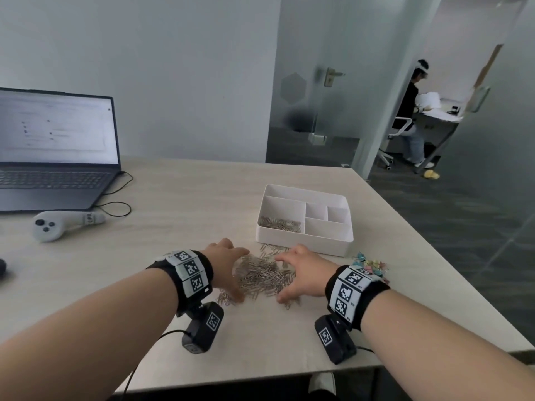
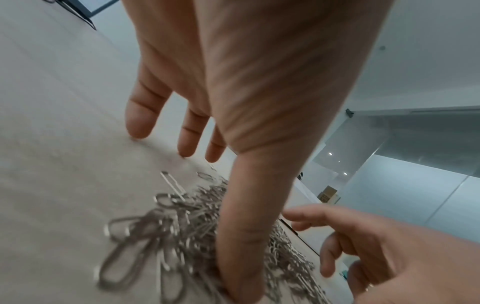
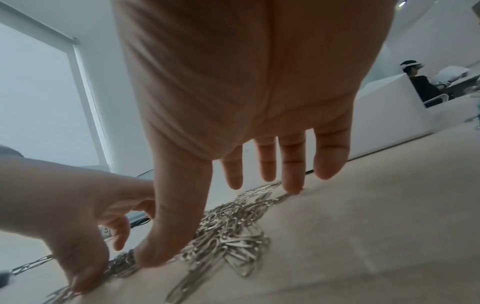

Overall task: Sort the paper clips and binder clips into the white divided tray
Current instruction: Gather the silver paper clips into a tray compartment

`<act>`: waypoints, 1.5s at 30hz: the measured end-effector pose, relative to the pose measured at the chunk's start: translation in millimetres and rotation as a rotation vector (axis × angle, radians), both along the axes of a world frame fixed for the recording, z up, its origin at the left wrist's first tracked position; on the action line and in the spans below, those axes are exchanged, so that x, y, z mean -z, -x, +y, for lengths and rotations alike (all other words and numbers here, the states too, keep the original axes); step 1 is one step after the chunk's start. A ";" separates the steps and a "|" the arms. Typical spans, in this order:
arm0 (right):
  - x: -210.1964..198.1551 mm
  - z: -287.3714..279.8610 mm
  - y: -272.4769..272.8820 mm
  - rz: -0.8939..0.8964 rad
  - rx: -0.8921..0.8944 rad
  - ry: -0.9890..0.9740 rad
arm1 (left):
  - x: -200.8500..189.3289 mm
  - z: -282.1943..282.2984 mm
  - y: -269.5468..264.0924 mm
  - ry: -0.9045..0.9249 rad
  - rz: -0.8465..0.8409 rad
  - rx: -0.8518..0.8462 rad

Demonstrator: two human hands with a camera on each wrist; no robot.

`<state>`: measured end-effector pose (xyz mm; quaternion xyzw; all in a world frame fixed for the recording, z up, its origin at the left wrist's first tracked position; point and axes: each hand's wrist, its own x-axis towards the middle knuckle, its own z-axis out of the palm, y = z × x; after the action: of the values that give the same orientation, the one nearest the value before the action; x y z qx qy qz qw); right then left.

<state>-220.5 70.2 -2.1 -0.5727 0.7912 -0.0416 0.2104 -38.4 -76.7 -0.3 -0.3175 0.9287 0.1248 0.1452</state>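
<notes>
A heap of silver paper clips [image 1: 262,277] [image 2: 182,236] [image 3: 228,228] lies on the table just in front of the white divided tray [image 1: 304,244]. My left hand [image 1: 227,269] [image 2: 207,144] flanks the heap's left side, fingers spread and straight, thumb down at its near edge. On the heap's right side my right hand [image 1: 301,274] [image 3: 259,160] mirrors it, open, fingertips touching the table. The tray's large left compartment holds some paper clips [image 1: 279,224]. Pastel binder clips [image 1: 370,266] lie in a small pile to the right of my right wrist.
An open laptop [image 1: 55,151] stands at the back left, with a white handheld controller [image 1: 60,225] and a black cable in front of it. The table's right edge runs close past the tray. Beyond a glass partition, a person [image 1: 411,117] sits at another desk.
</notes>
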 end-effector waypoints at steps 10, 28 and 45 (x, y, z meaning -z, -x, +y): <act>9.5 -24.2 2.1 -0.015 0.000 -0.032 | 8.4 -7.0 32.2 -0.057 0.121 -0.004; 4.5 -35.8 -2.5 -0.013 -0.046 0.026 | 5.3 -4.0 38.4 -0.071 0.173 0.017; -11.7 -39.3 24.6 -0.453 0.162 0.210 | -19.6 -25.3 49.9 -0.329 0.482 -0.068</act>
<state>-245.1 31.0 9.6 -0.5022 0.7586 -0.2676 0.3175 -88.3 -102.0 19.3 -0.2819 0.8925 0.3504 -0.0343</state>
